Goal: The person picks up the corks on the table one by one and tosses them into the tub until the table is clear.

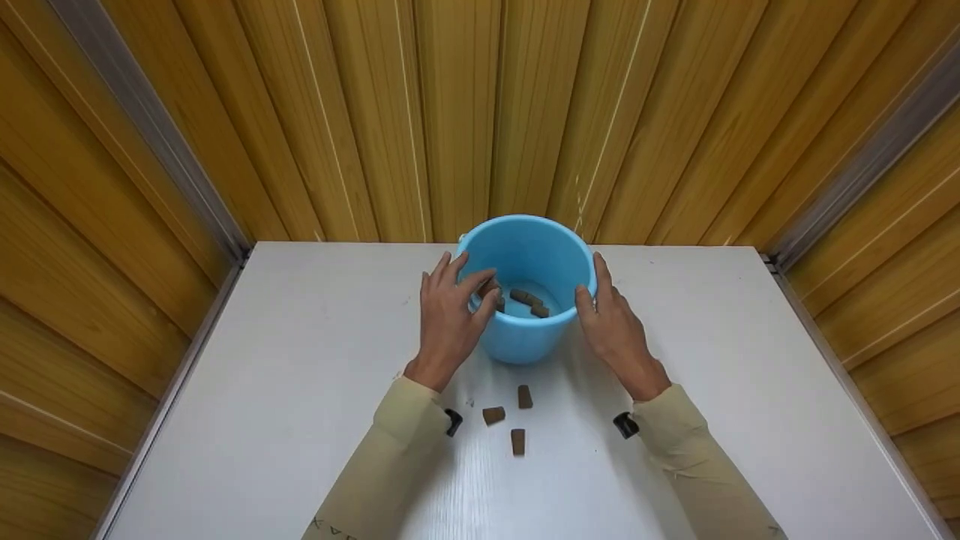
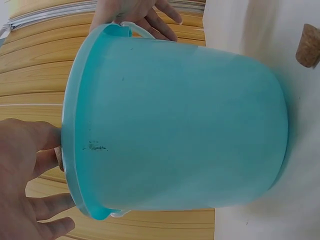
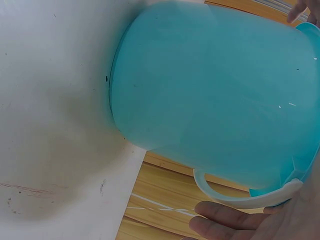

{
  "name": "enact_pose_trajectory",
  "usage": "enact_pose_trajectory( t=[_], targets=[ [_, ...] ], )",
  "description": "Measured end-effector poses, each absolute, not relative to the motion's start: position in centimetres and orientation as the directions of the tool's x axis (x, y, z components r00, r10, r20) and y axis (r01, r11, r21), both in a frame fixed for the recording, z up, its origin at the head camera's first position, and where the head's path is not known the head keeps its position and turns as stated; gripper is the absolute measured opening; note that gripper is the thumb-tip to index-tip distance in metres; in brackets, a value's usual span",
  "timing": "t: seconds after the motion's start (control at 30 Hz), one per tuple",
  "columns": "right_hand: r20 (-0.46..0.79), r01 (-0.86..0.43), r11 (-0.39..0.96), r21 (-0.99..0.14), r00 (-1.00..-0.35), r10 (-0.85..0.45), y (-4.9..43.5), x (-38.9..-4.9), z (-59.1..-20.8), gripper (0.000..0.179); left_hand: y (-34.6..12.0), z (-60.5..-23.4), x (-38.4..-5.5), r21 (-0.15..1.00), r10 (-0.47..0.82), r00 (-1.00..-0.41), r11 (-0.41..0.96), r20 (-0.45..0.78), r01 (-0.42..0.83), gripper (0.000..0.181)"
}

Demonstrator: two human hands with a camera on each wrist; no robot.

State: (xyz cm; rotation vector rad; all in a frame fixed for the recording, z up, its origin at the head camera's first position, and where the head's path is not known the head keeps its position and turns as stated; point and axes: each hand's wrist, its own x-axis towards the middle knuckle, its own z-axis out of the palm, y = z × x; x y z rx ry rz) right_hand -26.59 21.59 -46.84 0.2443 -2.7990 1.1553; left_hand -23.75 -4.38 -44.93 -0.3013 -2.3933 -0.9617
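A light blue bucket (image 1: 525, 341) stands upright at the back of the white table. At its left rim, my left hand (image 1: 448, 319) pinches a brown cork stopper (image 1: 487, 287) between thumb and index finger, just inside the opening. In the left wrist view the rim hides most of that cork (image 2: 59, 158). My right hand (image 1: 619, 335) holds the bucket's right rim, thumb at the front and fingers along the outside, beside the white handle (image 3: 240, 202). Several corks (image 1: 526, 298) lie on the bucket's floor.
Three loose corks lie on the table in front of the bucket: one cork (image 1: 525, 397) nearest it, another cork (image 1: 493, 415) to the left, a third cork (image 1: 518, 442) closer to me. Wood-patterned panels (image 1: 457, 112) rise behind the table (image 1: 315, 390) and at both sides.
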Motion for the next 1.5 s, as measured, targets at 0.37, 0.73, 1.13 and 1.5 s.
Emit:
enact_pose_trajectory(
  t=[0.37, 0.73, 1.13, 1.5],
  targets=[
    [0.140, -0.175, 0.694, -0.698, -0.984, -0.107, 21.59, -26.63, -46.86, 0.072, -4.04, -45.08, -24.21, 0.576, 0.016, -0.861, 0.736, 0.509, 0.354, 0.033],
    [0.171, -0.201, 0.680, -0.706, -0.979, -0.111, 21.55, -26.49, -46.85, 0.075, -3.93, -45.03, -24.35, 0.602, -0.001, -0.866, 0.720, 0.500, 0.346, 0.032],
    [0.173, -0.201, 0.684, -0.701, -0.979, -0.110, 21.56, -26.50, -46.86, 0.075, -3.86, -44.78, -24.39, 0.616, -0.007, -0.886, 0.721, 0.463, 0.316, 0.034],
    [0.161, -0.195, 0.687, -0.700, -0.980, -0.114, 21.55, -26.65, -46.79, 0.073, -3.84, -44.94, -24.27, 0.621, -0.020, -0.883, 0.718, 0.469, 0.313, 0.042]
  ],
)
